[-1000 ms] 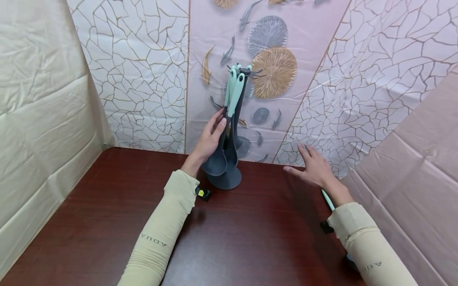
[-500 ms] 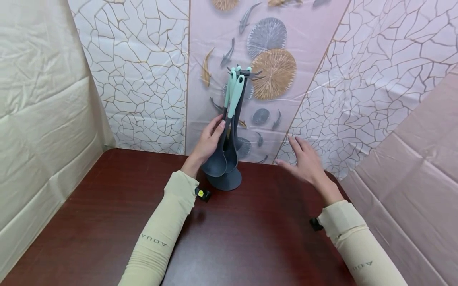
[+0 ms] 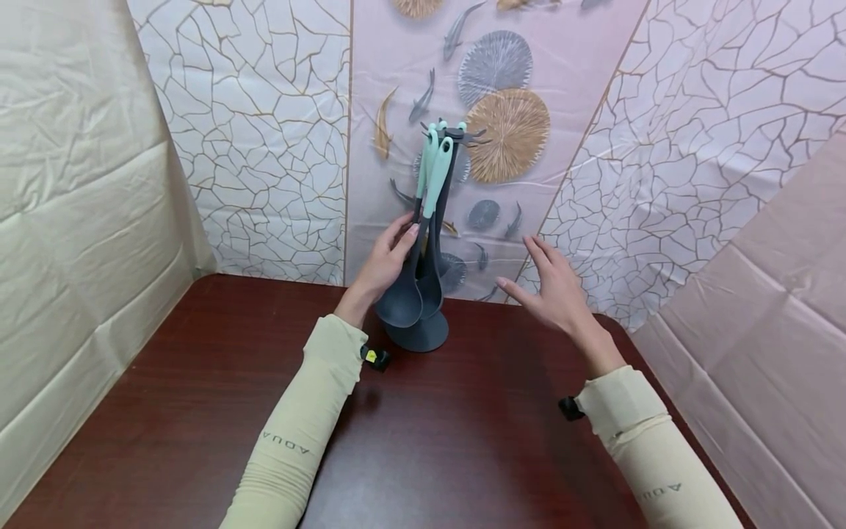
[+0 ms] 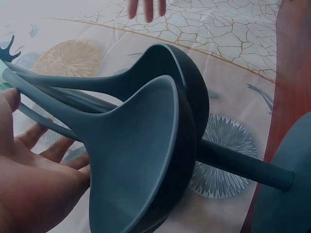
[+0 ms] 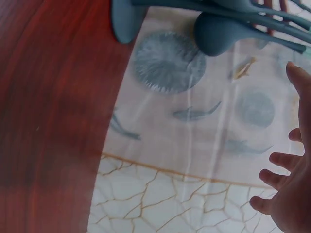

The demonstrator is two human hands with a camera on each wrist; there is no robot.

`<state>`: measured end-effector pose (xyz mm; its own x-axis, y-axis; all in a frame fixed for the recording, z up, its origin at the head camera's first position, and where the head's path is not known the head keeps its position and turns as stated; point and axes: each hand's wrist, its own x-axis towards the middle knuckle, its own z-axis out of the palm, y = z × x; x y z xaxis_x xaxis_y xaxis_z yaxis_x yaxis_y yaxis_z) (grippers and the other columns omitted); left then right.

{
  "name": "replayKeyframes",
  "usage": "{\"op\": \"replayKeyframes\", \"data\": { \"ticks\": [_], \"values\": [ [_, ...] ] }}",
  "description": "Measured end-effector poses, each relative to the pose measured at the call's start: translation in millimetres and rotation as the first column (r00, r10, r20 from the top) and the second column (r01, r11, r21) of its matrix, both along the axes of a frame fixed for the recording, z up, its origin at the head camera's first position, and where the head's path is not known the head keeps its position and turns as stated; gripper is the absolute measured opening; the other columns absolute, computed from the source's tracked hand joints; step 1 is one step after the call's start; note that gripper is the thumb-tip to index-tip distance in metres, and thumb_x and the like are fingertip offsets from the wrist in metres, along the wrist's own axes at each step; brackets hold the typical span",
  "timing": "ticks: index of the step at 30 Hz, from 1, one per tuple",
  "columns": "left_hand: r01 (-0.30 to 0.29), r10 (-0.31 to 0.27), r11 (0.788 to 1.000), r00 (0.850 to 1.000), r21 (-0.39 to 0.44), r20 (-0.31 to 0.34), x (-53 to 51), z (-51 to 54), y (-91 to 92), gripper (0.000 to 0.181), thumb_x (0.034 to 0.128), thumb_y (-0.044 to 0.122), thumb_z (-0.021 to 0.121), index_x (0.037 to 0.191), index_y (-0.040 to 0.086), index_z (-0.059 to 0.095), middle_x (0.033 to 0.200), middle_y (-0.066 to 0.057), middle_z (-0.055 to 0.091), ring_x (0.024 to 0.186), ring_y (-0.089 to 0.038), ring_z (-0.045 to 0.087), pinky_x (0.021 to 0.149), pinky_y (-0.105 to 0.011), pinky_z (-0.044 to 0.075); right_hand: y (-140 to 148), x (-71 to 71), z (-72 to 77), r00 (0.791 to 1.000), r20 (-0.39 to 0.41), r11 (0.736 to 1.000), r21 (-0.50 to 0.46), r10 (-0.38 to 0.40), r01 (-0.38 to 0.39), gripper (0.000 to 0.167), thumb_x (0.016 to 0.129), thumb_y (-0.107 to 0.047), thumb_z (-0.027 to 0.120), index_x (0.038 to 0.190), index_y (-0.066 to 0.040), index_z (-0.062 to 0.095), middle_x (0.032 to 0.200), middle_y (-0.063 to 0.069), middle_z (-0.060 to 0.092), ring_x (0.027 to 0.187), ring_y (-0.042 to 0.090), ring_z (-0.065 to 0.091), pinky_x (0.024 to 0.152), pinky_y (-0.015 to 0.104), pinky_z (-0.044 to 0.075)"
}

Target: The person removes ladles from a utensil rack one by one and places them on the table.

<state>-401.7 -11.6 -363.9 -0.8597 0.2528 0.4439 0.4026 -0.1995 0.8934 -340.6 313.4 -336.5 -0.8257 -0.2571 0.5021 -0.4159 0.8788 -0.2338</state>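
A dark grey utensil stand (image 3: 423,336) rises near the table's back edge, hung with several mint-handled utensils. A ladle (image 3: 399,303) hangs in front, and a second grey bowl-shaped utensil (image 3: 432,292) sits right behind it. My left hand (image 3: 383,263) holds the front ladle by its dark neck, thumb in front and fingers behind. In the left wrist view, the ladle's bowl (image 4: 131,155) fills the middle and the thumb meets its neck. To the right of the stand, my right hand (image 3: 557,288) hovers with fingers spread and touches nothing.
The dark red-brown table (image 3: 429,441) is glossy. A patterned cloth (image 3: 264,147) hangs right behind its back edge, with plain cream cloth (image 3: 86,220) on the left and pinkish cloth (image 3: 760,330) on the right.
My right hand has moved left and slightly upward, closer to the stand. A mint-handled thing seen under the right forearm earlier is out of sight now. The left hand stays on the ladle.
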Motion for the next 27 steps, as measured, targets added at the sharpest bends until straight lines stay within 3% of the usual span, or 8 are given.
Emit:
{"op": "replayKeyframes", "data": {
  "ticks": [7,17,27],
  "values": [
    [0.003,-0.002,1.000,1.000,-0.028,0.028,0.0,-0.2,-2.3,0.054,0.1150,0.033,0.047,0.165,0.013,0.039,0.164,-0.012,0.043,0.150,-0.023,0.042,0.121,-0.049,0.036,-21,3.4,13.5,0.997,-0.011,0.996,-0.045,0.071,-0.072,0.091,0.095,-0.054,0.074,0.169,-0.021,0.031,0.169,0.016,0.034,0.153,0.043,0.032,0.118,0.069,0.029],
    [0.018,-0.017,0.999,0.999,-0.041,0.032,0.7,0.7,-3.9,0.053,0.1149,0.035,0.047,0.163,0.015,0.042,0.163,-0.011,0.045,0.148,-0.024,0.043,0.120,-0.050,0.038,-50,9.9,33.5,0.994,-0.014,0.989,-0.103,0.105,-0.106,0.091,0.095,-0.060,0.071,0.169,-0.029,0.029,0.171,0.007,0.032,0.157,0.034,0.029,0.119,0.068,0.028],
    [0.009,-0.009,0.999,1.000,-0.051,-0.001,2.5,3.7,-2.3,0.050,0.1152,0.031,0.047,0.161,0.010,0.045,0.160,-0.011,0.049,0.144,-0.023,0.048,0.116,-0.049,0.041,-71,8.2,41.7,0.993,-0.054,0.980,-0.164,0.103,-0.111,0.090,0.095,-0.063,0.070,0.169,-0.032,0.029,0.171,0.007,0.033,0.157,0.029,0.029,0.121,0.065,0.028]
  ]
}}
